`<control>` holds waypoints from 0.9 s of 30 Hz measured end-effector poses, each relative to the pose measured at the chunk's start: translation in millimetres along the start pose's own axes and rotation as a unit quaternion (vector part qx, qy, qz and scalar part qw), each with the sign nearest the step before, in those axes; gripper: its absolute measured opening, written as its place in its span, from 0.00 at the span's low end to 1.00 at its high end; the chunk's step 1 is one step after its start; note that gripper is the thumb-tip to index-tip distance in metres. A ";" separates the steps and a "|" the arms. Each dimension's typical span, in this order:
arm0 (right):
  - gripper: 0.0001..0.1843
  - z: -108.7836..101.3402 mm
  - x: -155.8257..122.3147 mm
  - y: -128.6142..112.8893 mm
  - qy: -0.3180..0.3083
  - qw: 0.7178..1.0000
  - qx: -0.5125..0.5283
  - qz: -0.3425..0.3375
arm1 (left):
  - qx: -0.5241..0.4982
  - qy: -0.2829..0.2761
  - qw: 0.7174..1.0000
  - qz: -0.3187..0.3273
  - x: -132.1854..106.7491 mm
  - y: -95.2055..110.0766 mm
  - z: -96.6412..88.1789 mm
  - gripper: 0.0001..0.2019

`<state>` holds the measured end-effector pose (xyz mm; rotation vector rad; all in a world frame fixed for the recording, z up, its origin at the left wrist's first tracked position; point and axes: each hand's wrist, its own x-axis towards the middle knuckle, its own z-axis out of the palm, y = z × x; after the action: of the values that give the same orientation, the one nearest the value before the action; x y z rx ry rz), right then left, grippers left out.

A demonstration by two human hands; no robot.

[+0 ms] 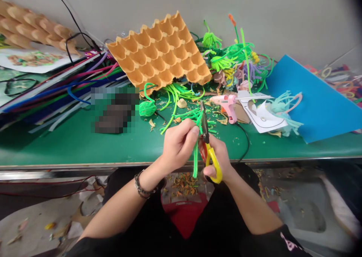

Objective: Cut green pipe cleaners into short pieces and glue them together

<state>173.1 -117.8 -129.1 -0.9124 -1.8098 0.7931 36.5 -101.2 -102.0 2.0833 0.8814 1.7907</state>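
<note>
One green desk (141,147) is bearing one blue board (313,102), resting right of one torn-edged egg tray (160,55). In front of the tray, the right hand (222,151) is gripping one pair of scissors (205,130); the left hand (179,144) is clenching at least one green pipe cleaner (195,162).

Fuzzy bright-green pipe-cleaner strands (195,157) are running close alongside the scissors (206,132), lower end dangling; the dark blades are pointing forward, yellow handle sitting nearest!
</note>
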 end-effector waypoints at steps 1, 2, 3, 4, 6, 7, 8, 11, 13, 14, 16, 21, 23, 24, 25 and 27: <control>0.37 -0.1 0.7 -0.3 -0.013 1.000 0.003 0.002 | -0.001 0.001 1.000 0.000 0.1 0.0 0.0 0.13; 0.38 -0.2 1.4 -0.5 -0.027 1.000 0.007 0.003 | -0.004 0.001 1.000 -0.001 0.1 0.1 0.2 0.13; 0.40 -0.4 1.8 -0.5 -0.040 0.999 0.008 0.003 | -0.008 0.001 1.000 -0.003 0.1 0.2 0.4 0.13; 0.41 -0.7 1.9 -0.2 -0.048 0.999 0.005 0.001 | -0.012 0.000 1.000 -0.004 0.0 0.2 0.7 0.13; 0.42 -1.3 1.3 1.6 -0.052 0.999 -0.012 -0.011 | -0.017 -0.001 1.000 -0.006 -0.3 0.1 1.3 0.13; 0.41 -1.7 0.6 2.8 -0.050 0.998 -0.026 -0.016 | -0.016 -0.002 1.000 -0.005 -0.6 0.0 1.5 0.13; 0.40 -2.0 -0.2 4.1 -0.051 0.998 -0.043 -0.016 | -0.013 -0.002 1.000 -0.004 -0.8 -0.2 1.7 0.13; 0.42 -3.0 -2.1 6.2 -0.075 0.994 -0.079 0.009 | 0.000 -0.004 1.000 -0.001 -1.7 -0.8 1.5 0.13; 0.45 -3.4 -2.2 5.4 -0.085 0.992 -0.090 0.024 | 0.006 -0.006 1.000 0.004 -2.2 -1.1 1.1 0.13; 0.46 -3.6 -1.9 4.5 -0.085 0.992 -0.090 0.028 | 0.009 -0.008 1.000 0.006 -2.5 -1.2 1.0 0.13; 0.46 -3.9 -1.0 2.3 -0.082 0.993 -0.084 0.033 | 0.015 -0.013 1.000 0.014 -3.0 -1.4 1.2 0.13; 0.43 -5.0 -0.7 0.8 -0.075 0.994 -0.074 0.040 | 0.030 -0.024 0.999 0.028 -3.5 -0.9 2.9 0.13; 0.43 -5.5 -1.6 2.0 -0.068 0.995 -0.068 0.039 | 0.032 -0.030 0.999 0.030 -3.2 -0.5 3.2 0.13; 0.43 -5.7 -2.0 2.6 -0.066 0.995 -0.063 0.039 | 0.032 -0.032 0.999 0.031 -3.0 -0.4 3.2 0.13; 0.43 -5.9 -2.4 3.1 -0.064 0.996 -0.058 0.040 | 0.032 -0.033 0.998 0.032 -2.7 -0.3 3.2 0.13; 0.44 -6.1 -2.9 3.4 -0.058 0.996 -0.049 0.041 | 0.033 -0.035 0.998 0.034 -2.2 -0.1 3.1 0.13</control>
<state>180.4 -117.7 -131.0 -1.0290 -1.9361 0.8297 39.3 -101.9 -104.6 2.2275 0.8728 1.7323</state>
